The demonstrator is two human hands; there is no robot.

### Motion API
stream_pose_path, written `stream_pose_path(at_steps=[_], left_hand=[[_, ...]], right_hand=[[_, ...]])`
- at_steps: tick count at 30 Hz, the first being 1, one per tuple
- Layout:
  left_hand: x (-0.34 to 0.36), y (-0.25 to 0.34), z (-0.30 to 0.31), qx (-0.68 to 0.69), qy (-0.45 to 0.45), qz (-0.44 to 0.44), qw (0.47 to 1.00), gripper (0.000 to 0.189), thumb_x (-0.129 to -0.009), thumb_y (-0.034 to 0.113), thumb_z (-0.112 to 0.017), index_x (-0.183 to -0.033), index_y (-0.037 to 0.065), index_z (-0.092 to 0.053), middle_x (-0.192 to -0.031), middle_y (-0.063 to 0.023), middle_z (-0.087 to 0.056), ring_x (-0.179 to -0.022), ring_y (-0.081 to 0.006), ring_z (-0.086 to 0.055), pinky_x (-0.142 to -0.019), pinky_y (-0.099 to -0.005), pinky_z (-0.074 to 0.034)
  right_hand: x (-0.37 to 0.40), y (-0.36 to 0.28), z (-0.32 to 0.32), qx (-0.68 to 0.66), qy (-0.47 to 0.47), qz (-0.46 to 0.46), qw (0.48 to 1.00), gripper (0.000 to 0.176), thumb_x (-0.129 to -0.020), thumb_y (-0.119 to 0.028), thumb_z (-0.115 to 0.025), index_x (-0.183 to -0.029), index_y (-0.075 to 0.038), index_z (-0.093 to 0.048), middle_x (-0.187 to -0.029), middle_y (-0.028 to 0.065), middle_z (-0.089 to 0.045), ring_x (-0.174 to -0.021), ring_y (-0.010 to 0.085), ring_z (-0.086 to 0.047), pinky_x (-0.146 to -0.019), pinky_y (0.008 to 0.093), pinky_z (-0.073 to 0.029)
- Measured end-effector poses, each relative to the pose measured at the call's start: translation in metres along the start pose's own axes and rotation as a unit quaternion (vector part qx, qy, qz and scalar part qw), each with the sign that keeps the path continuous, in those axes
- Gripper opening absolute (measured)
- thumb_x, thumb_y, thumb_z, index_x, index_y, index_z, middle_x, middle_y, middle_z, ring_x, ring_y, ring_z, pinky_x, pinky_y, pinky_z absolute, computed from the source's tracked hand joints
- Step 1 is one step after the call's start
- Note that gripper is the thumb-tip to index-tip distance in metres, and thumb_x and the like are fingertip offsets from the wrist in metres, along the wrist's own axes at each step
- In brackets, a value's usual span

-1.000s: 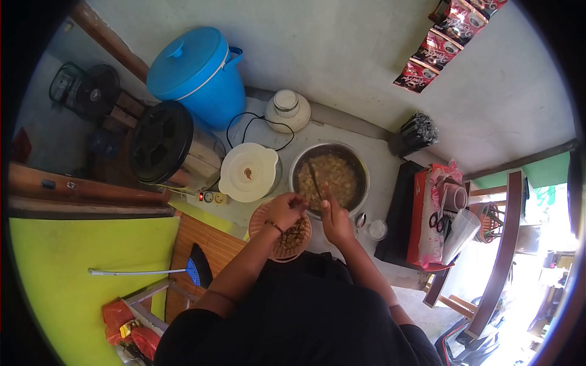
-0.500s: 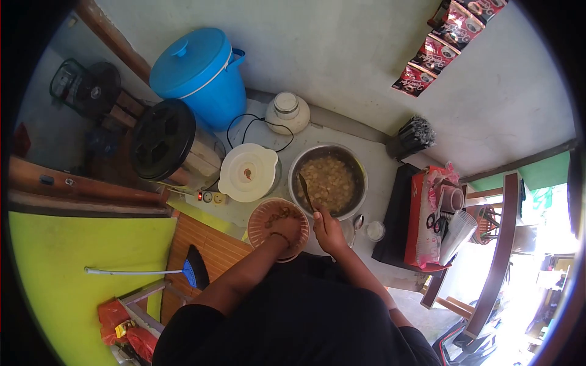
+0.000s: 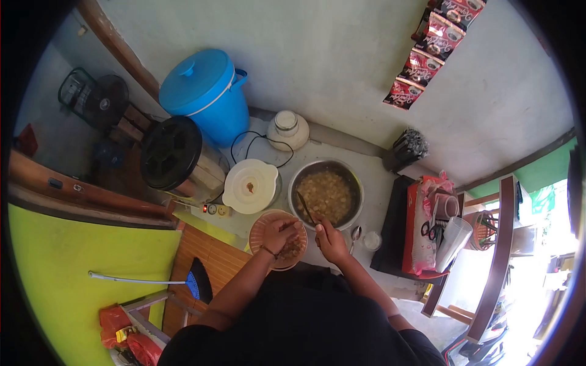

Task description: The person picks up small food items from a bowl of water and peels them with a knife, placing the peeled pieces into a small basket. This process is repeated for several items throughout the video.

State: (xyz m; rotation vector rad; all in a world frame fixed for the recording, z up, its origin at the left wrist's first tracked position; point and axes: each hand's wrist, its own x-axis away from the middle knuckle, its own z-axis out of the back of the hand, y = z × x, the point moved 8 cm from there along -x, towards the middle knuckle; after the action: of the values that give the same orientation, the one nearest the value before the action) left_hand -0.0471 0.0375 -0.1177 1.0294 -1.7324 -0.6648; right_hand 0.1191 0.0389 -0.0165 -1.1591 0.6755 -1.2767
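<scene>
A second ago the left hand (image 3: 279,235) was up at the near rim of the metal bowl (image 3: 358,190), close against the other hand. Half a second later it had dropped into the pink basket (image 3: 259,227), and it is there now, fingers down among the brown pieces, shifted only slightly. The right hand (image 3: 332,242) has drawn back from the bowl toward the person's body. With it the knife (image 3: 304,207) has pulled back: its blade had reached over the middle of the bowl's contents, and now it lies over the near-left edge.
</scene>
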Motion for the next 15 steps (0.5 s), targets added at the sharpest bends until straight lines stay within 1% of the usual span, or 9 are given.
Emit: stream_pose_path(at_steps=[3,6,9,12,15], left_hand=[[0.008,0.029,-0.037,0.109,-0.008,-0.032,0.993,0.027,-0.086,0.007,-0.065,-0.109,-0.006,-0.061,-0.098,-0.0089,-0.066,-0.083,-0.0160,-0.066,-0.075,-0.0245,-0.057],[0.002,0.033,-0.049,0.064,0.025,-0.044,0.997,0.028,-0.085,0.006,-0.066,-0.109,-0.007,-0.061,-0.097,-0.0106,-0.066,-0.085,-0.0176,-0.066,-0.078,-0.0259,-0.057],[0.004,0.040,-0.066,0.076,0.051,-0.058,0.994,0.028,-0.084,0.008,-0.068,-0.106,-0.009,-0.061,-0.096,-0.0117,-0.066,-0.084,-0.0181,-0.067,-0.077,-0.0265,-0.057],[0.005,0.038,-0.076,0.048,0.087,-0.078,0.992,0.026,-0.084,0.009,-0.069,-0.103,-0.009,-0.063,-0.094,-0.0115,-0.067,-0.080,-0.0182,-0.067,-0.077,-0.0269,-0.057],[-0.001,0.030,-0.087,0.049,0.037,-0.097,0.993,0.027,-0.083,0.009,-0.070,-0.103,-0.008,-0.064,-0.094,-0.0106,-0.067,-0.081,-0.0169,-0.066,-0.077,-0.0262,-0.056]], right_hand=[[-0.004,-0.011,0.006,0.013,0.025,0.076,0.997,0.042,-0.100,-0.034,-0.036,-0.131,-0.006,-0.045,-0.057,0.0047,-0.049,-0.053,0.0146,-0.051,-0.055,0.0294,-0.042],[-0.006,-0.017,0.016,0.045,0.028,0.069,0.996,0.043,-0.100,-0.035,-0.034,-0.132,-0.007,-0.044,-0.060,0.0079,-0.052,-0.056,0.0175,-0.055,-0.057,0.0310,-0.044],[-0.006,-0.022,0.024,0.048,0.046,0.109,0.992,0.043,-0.100,-0.034,-0.034,-0.130,-0.006,-0.045,-0.064,0.0145,-0.056,-0.060,0.0284,-0.060,-0.060,0.0356,-0.046],[-0.004,-0.015,0.031,0.123,0.086,0.089,0.985,0.040,-0.100,-0.035,-0.035,-0.122,-0.005,-0.049,-0.070,0.0202,-0.059,-0.068,0.0397,-0.061,-0.063,0.0395,-0.047],[-0.012,0.003,0.034,0.134,0.106,0.088,0.981,0.038,-0.100,-0.035,-0.034,-0.118,-0.006,-0.050,-0.078,0.0236,-0.062,-0.076,0.0451,-0.060,-0.065,0.0491,-0.046]])
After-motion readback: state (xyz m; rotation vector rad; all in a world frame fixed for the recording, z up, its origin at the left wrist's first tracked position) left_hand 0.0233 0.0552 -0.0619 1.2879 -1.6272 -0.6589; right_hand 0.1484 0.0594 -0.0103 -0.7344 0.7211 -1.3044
